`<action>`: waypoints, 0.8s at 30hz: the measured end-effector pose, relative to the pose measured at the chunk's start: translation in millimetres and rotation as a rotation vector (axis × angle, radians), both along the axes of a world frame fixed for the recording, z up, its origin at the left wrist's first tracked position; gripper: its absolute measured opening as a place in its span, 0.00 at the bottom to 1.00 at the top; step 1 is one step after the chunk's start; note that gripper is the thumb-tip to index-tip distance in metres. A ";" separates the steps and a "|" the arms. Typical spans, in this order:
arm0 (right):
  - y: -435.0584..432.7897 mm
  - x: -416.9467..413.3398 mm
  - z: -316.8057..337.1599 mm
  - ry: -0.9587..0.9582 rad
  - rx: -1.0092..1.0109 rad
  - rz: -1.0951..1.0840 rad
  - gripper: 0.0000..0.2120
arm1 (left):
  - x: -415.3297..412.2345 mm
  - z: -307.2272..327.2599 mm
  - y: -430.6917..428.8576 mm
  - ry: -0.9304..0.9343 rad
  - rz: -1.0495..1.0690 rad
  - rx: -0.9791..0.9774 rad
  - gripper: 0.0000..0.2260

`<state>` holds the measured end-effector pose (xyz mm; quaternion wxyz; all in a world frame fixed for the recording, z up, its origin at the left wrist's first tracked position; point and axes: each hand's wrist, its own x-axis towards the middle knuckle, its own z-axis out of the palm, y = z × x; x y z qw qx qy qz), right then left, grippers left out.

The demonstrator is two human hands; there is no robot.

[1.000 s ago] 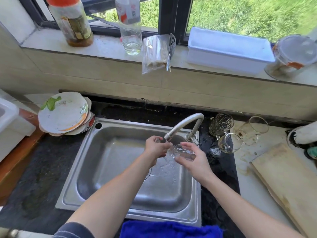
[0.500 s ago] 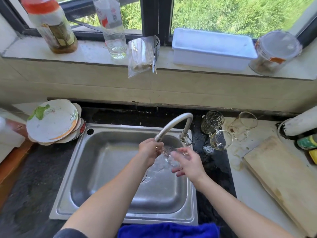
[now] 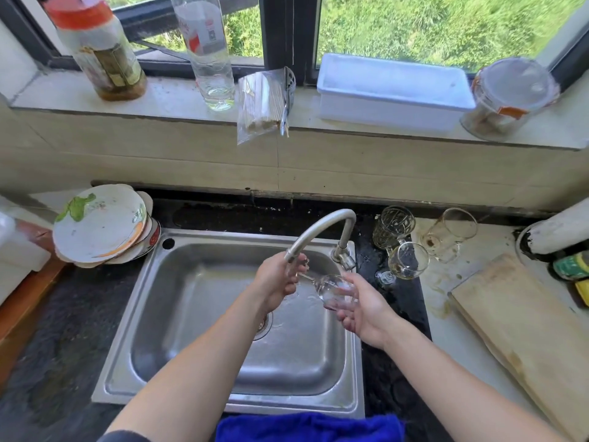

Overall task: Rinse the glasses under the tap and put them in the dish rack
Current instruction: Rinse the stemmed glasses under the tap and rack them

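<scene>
A clear stemmed glass [image 3: 333, 287] lies on its side under the spout of the curved tap [image 3: 322, 229], over the steel sink [image 3: 178, 317]. My left hand [image 3: 277, 283] grips its stem and foot end. My right hand [image 3: 360, 306] cups the bowl from the right and below. Water runs down into the basin. Three more glasses lie or stand on the counter right of the tap: a patterned one [image 3: 393, 226], a stemmed one [image 3: 408, 261] and a stained tumbler [image 3: 451, 232]. No dish rack can be made out for certain.
A stack of dirty plates [image 3: 98, 226] sits left of the sink. A wooden board [image 3: 522, 330] lies at the right. A blue cloth [image 3: 306, 427] hangs at the sink's front edge. Bottles, a white tub [image 3: 392, 90] and a jar stand on the windowsill.
The glass has turned so the bowl points right into my right palm, which now cups it from below. My left hand stays at the stem under the spout.
</scene>
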<state>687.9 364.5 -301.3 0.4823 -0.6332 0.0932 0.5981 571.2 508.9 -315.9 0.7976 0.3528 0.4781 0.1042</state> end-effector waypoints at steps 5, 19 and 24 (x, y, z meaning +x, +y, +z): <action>-7.0 -1.3 -27.5 0.156 -0.009 -0.006 0.23 | -3.5 11.4 -4.1 -0.260 0.021 -0.242 0.10; 2.9 -22.8 -43.1 0.355 0.015 0.130 0.27 | -10.4 13.6 -4.4 -0.208 0.059 -0.152 0.06; -3.3 -26.0 -36.0 0.292 0.218 -0.017 0.25 | -10.5 7.9 4.2 0.061 0.118 -0.013 0.10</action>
